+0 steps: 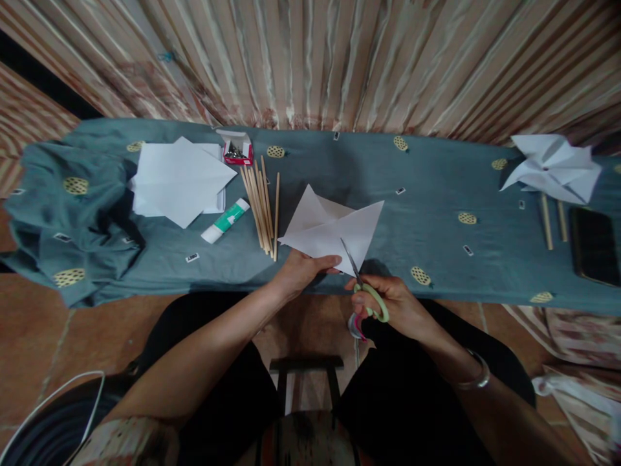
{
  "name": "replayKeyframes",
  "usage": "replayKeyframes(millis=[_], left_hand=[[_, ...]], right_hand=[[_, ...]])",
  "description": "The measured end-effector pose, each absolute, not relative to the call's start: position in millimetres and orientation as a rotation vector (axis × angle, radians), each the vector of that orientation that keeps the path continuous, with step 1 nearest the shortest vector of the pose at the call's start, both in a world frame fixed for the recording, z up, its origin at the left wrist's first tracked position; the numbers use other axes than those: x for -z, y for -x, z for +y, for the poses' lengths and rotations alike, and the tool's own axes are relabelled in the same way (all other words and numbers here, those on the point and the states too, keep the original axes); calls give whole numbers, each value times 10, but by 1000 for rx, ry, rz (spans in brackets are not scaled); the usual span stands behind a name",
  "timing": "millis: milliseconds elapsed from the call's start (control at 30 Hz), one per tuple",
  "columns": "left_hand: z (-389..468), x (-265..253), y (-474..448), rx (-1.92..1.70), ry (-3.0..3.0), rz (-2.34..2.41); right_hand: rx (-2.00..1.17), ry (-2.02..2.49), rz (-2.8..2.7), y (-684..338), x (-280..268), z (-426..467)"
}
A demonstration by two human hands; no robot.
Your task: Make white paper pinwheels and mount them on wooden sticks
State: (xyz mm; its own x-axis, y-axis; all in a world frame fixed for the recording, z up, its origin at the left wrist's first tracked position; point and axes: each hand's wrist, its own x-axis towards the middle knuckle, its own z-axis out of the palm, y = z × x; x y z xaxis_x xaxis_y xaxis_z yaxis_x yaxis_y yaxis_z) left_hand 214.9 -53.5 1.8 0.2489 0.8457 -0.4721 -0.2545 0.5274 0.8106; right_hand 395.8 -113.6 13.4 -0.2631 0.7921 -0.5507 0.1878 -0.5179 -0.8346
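Note:
A white paper square [334, 226] with cuts and creases lies over the near part of the cloth. My left hand [303, 268] pinches its near edge, thumb on top. Scissors [373, 299] with light green handles are gripped in my right hand [388, 301]; their blades reach onto the near right corner of the paper. Whether the blades are parted is hard to make out. Left of the paper lie several wooden sticks [259, 204], side by side, and a green and white glue stick [226, 221].
A stack of white paper [179, 178] and a small red and white box [237, 149] of metal pins sit at the left. At the right are paper pinwheels [553, 168] on sticks and a dark phone [596, 244]. A pleated curtain [320, 65] hangs behind the teal cloth [436, 194].

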Motion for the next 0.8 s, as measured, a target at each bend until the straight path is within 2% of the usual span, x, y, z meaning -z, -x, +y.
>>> replayKeyframes(millis=[800], left_hand=[[-565,8,-2161,-831,-704,1059]], right_hand=[[-1819,1604,-1099,-3921,-105,-1102]])
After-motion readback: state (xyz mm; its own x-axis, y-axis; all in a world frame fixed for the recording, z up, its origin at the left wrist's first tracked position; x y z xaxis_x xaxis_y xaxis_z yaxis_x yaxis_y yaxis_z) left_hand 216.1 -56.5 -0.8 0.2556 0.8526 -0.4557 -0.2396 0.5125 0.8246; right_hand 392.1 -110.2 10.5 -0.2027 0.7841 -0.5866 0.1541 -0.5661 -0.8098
